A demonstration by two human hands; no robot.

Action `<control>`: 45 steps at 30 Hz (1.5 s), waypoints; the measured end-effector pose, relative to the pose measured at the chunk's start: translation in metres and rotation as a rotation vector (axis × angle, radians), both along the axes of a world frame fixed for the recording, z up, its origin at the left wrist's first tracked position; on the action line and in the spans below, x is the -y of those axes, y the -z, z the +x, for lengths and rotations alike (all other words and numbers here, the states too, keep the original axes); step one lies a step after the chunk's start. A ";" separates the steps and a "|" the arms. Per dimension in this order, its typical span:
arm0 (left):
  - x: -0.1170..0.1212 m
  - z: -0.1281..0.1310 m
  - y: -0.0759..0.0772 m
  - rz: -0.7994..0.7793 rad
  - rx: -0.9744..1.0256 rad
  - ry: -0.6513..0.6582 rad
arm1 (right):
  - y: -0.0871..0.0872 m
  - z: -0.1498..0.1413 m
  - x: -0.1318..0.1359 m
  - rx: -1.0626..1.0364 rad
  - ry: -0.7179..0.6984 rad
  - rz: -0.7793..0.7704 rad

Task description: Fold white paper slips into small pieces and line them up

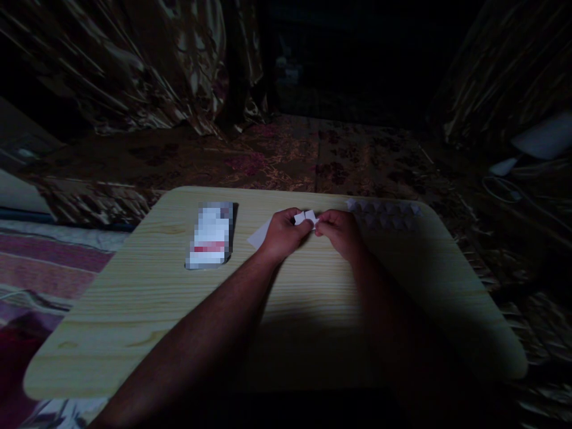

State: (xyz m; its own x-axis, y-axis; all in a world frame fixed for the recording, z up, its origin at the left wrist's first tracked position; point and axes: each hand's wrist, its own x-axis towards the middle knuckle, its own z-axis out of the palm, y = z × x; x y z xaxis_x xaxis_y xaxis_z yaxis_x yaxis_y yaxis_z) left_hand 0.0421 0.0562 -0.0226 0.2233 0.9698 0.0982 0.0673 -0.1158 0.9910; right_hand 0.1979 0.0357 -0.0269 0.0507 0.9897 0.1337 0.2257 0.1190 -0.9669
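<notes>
Between my two hands is a small piece of folded white paper [310, 215], its flaps standing up above the fingers. My left hand [286, 231] pinches it from the left, thumb on top. From the right, my right hand [337, 229] grips its edge between thumb and fingertips. A flat white sheet of paper [258, 236] lies on the table, partly covered by my left hand. Beyond my right hand, several small folded paper pieces [386, 208] stand in rows, dim in the shadow.
The light wooden table [147, 304] has rounded corners. On its left lies a blurred-out white object with a red band [209, 238]. Patterned fabric [286, 152] and curtains [179, 53] are behind. At the far right stands a white lamp-like object [543, 137] with a cable.
</notes>
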 end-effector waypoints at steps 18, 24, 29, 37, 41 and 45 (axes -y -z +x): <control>0.000 0.001 0.003 -0.041 0.081 0.013 | -0.005 -0.003 0.001 0.032 0.040 -0.010; 0.001 0.001 0.001 -0.069 0.093 0.019 | -0.003 -0.004 0.000 0.002 0.026 -0.014; 0.003 0.001 -0.004 -0.033 0.050 0.005 | -0.006 -0.005 0.001 0.011 0.033 -0.009; 0.004 0.000 -0.005 -0.010 0.021 0.000 | -0.010 -0.005 0.004 0.039 0.040 -0.018; 0.002 0.000 -0.001 -0.054 0.071 0.026 | -0.008 -0.005 0.003 0.044 0.034 -0.014; 0.001 -0.001 0.001 -0.071 0.092 0.055 | -0.005 -0.005 0.002 0.004 0.012 0.014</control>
